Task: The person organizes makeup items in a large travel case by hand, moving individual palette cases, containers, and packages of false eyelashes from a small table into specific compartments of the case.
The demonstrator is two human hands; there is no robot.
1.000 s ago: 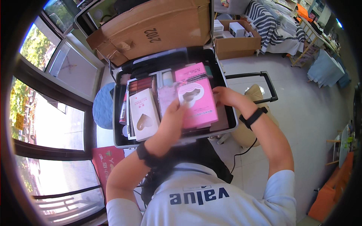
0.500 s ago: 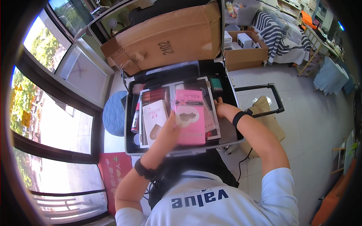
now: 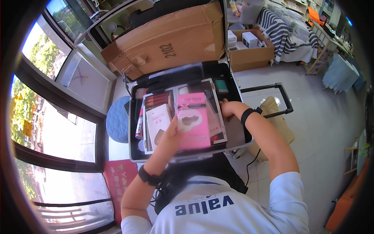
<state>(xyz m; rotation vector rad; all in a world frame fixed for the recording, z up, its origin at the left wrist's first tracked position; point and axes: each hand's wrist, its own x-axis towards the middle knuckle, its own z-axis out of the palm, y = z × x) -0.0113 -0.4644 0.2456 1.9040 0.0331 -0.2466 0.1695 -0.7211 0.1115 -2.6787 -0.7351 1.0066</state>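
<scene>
A pink flat package (image 3: 198,132) with a cloud-shaped window lies tilted over the contents of an open hard case. My left hand (image 3: 171,133) is closed on its left edge, slightly blurred. Under it a white-framed box (image 3: 147,132) holds dark red tubes and a white package (image 3: 159,119) with a heart-shaped cutout. My right hand (image 3: 230,109) reaches down inside the case (image 3: 249,143) at the box's right edge. Its fingertips are mostly hidden, so their grip does not show. A green box (image 3: 221,86) sits in the far right corner.
The raised lid holds a large piece of brown cardboard (image 3: 167,41). A pull handle (image 3: 286,97) juts out at right above a beige bag (image 3: 278,132). At left are a blue round stool (image 3: 117,119) and windows; a carton (image 3: 251,58) stands behind.
The view has shifted slightly. The pink package has tipped a little, and my left hand stays at its left edge. My right hand remains at the box's right edge.
</scene>
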